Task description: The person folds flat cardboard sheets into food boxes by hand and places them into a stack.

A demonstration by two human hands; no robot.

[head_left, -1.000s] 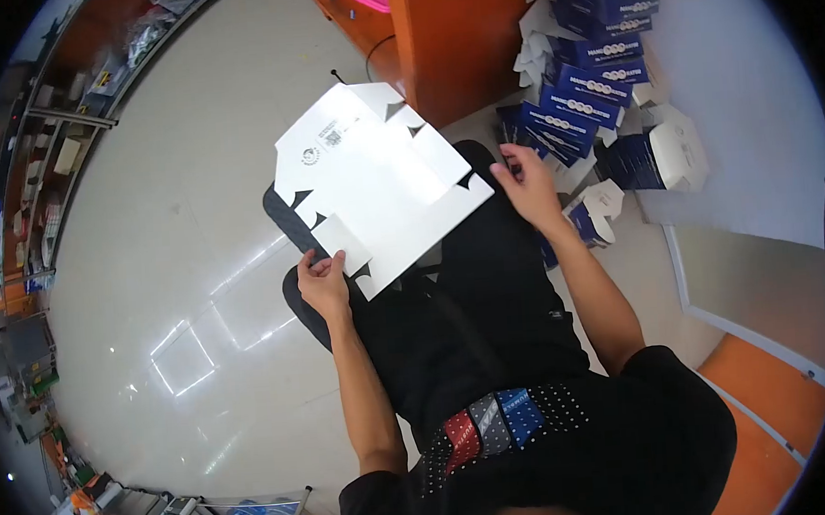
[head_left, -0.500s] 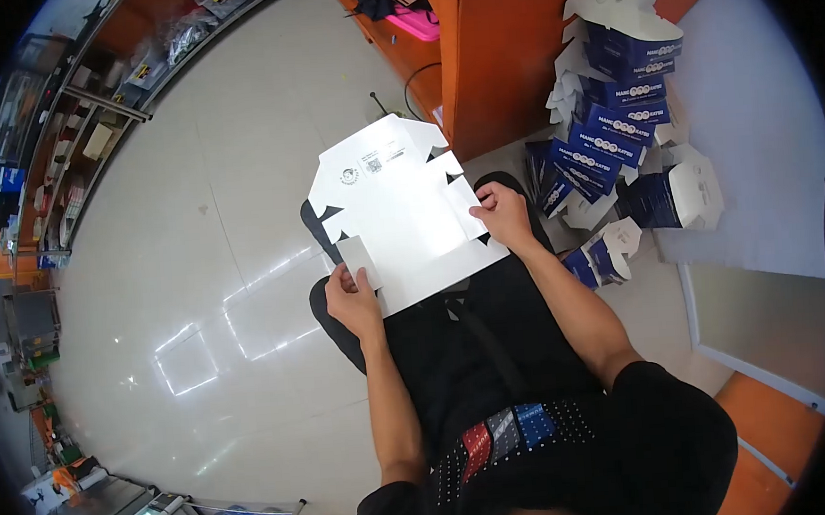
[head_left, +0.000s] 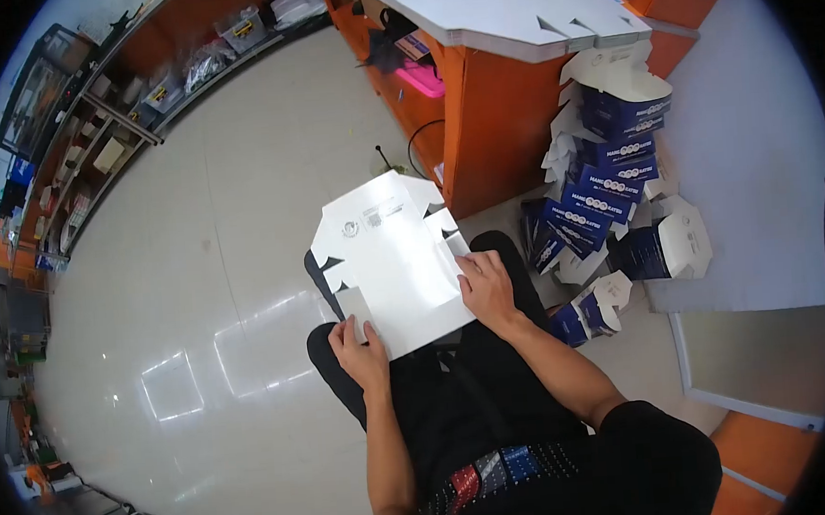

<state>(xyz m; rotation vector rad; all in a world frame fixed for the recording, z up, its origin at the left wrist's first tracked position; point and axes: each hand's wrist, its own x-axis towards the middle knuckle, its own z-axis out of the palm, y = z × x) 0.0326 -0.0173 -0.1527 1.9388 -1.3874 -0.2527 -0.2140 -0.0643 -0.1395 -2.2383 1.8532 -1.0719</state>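
A flat white cardboard box blank rests across my thighs, its printed logo and code patch near the far end. My left hand grips its near left edge, with the fingers at a greyish side flap folded inward. On the right edge, my right hand is closed on the blank's side flap, which is raised and partly hidden under the fingers. Notched tabs stick out along both sides of the blank.
Blue-and-white folded boxes lie piled on the right beside an orange cabinet. A stack of white flat blanks lies on top of it. Shelves with goods line the far left, across the tiled floor.
My right hand has moved inward over the right side flap, folding it further. My left hand keeps its hold at the left flap. The whole view has tilted up slightly.
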